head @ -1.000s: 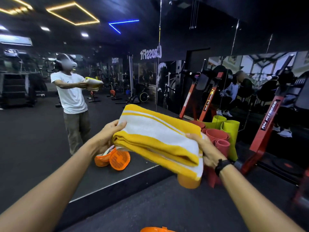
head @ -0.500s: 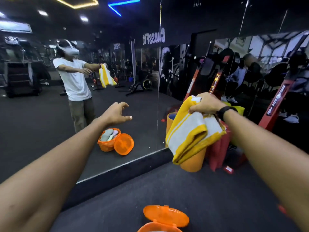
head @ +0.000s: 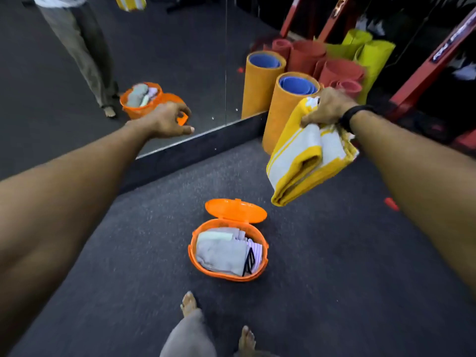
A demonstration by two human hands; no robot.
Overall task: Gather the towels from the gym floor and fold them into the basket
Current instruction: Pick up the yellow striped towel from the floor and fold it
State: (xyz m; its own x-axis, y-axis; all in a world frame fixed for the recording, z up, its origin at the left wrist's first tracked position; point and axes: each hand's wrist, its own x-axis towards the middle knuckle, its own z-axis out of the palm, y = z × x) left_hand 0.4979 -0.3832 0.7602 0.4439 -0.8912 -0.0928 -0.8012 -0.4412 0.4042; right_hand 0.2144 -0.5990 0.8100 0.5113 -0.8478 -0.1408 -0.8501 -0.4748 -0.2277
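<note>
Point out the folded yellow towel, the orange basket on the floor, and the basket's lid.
yellow towel (head: 296, 161): head view, white middle band.
orange basket (head: 221, 275): head view, near rim.
lid (head: 235, 211): head view, centre.

Dark speckled gym floor (head: 322, 292), carrying an orange oval plastic basket (head: 195, 264) (hinged lid (head: 235, 211) flipped open, folded towels inside), upright rolled mats (head: 283, 114) against the mirror wall, and two bare feet (head: 189, 304).
</note>
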